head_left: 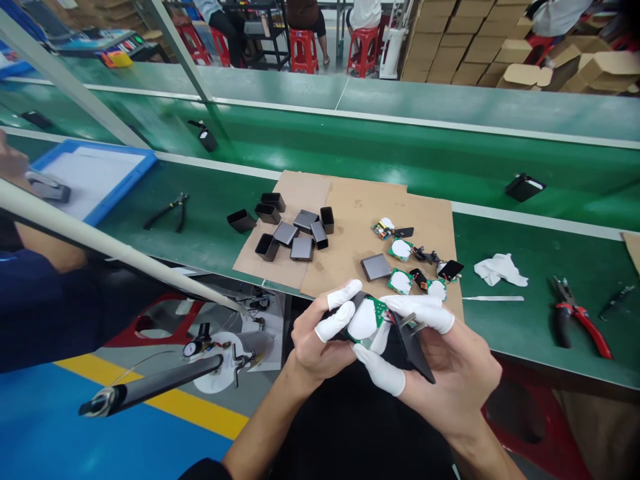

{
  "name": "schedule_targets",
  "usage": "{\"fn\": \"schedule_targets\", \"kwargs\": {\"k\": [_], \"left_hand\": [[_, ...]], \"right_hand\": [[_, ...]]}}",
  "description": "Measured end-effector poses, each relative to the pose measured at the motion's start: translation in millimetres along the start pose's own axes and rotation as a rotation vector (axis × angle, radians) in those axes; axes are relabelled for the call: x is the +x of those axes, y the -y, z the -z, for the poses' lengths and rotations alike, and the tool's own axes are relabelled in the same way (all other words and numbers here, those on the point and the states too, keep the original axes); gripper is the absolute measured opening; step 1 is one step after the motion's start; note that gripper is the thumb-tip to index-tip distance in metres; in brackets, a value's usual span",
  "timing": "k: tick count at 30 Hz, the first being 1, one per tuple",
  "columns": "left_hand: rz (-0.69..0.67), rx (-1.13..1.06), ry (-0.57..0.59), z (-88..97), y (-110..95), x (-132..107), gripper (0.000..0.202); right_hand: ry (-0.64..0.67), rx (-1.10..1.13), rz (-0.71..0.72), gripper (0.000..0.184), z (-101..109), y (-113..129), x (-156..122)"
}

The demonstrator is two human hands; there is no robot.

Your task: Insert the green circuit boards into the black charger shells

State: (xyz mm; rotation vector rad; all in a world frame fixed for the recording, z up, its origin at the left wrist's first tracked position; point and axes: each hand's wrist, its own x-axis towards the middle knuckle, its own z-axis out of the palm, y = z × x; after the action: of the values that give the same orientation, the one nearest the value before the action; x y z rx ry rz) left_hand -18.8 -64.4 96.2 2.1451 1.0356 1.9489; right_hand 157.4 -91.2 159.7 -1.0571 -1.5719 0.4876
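Observation:
My left hand [320, 337] and my right hand [445, 363] meet below the table's near edge, both wearing white finger cots. Together they grip a green circuit board with a round white pad [365, 321] and a dark flat cover piece [415, 347] hanging from it. The left fingers pinch the board's left side; the right fingers close on the board and the dark piece. On the cardboard sheet [360, 213] just beyond lie more circuit boards with white pads [401, 249], a grey square plate [375, 267] and a pile of dark rectangular casings [295, 230].
Red-handled pliers [580, 319], a white cloth [500, 269] and a thin blade [493, 298] lie on the green table at right. Black pliers [170, 211] and a blue tray [90, 177] sit at left. Another person's arm [45, 247] is at far left. Cardboard boxes [465, 40] are stacked behind.

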Motion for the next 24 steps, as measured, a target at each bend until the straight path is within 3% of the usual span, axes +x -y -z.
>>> {"fn": "schedule_targets", "kwargs": {"k": [5,9,16,24], "left_hand": [[-0.008,-0.008,-0.030,-1.6,-1.4,0.0,0.053],[-0.010,0.016,-0.005,0.9,-1.6,1.8,0.060],[-0.045,0.017,0.057,5.7,-1.3,8.2,0.052],[-0.007,0.001,0.099,7.3,-1.7,7.0,0.058]], "right_hand": [[-0.001,-0.013,-0.004,0.057,-0.1,2.1,0.9],[0.004,-0.049,-0.008,0.051,0.5,5.8,5.9],[0.042,-0.051,-0.017,0.050,0.9,5.4,10.1],[0.061,-0.043,-0.049,0.050,2.8,2.9,10.0]]}}
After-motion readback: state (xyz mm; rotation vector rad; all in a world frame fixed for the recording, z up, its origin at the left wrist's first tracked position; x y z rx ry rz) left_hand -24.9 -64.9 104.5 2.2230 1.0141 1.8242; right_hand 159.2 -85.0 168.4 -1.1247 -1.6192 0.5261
